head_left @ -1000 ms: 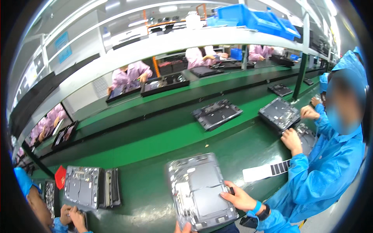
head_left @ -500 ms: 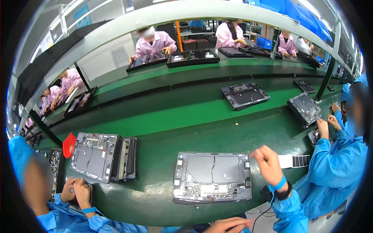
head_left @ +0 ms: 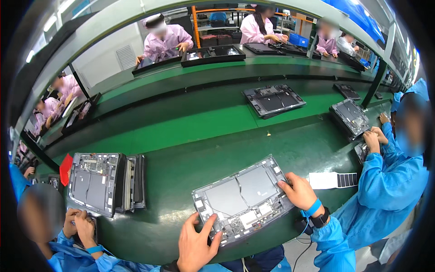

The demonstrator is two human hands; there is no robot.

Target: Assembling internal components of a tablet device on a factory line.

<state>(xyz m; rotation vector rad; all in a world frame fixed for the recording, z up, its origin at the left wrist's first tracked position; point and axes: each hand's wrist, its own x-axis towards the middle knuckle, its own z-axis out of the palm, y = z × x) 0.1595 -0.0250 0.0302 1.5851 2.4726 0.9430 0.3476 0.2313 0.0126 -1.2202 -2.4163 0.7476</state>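
Observation:
An opened tablet-like device (head_left: 253, 193) lies at a slant in front of me, its grey battery packs and circuit board exposed. My right hand (head_left: 300, 192) grips its right edge, thumb on top and the other fingers partly hidden beneath. At the near left corner, my left hand (head_left: 198, 242) takes hold with fingers spread around the edge. Whether the device is lifted off the green bench (head_left: 172, 181) I cannot tell. Right of my right hand lies a white sheet (head_left: 322, 181) with a row of black rectangles (head_left: 347, 180).
Similar opened devices stand stacked (head_left: 93, 183) at the left, beside a red bin (head_left: 66, 170). Another opened device (head_left: 274, 99) lies farther back, and one (head_left: 349, 117) at the right. Co-workers in blue sit on both sides; others in pink work across the bench.
Both hands have come onto the opened device; the right reached down to its edge, the left rose from the lower edge. The device has turned counterclockwise. The view has shifted slightly.

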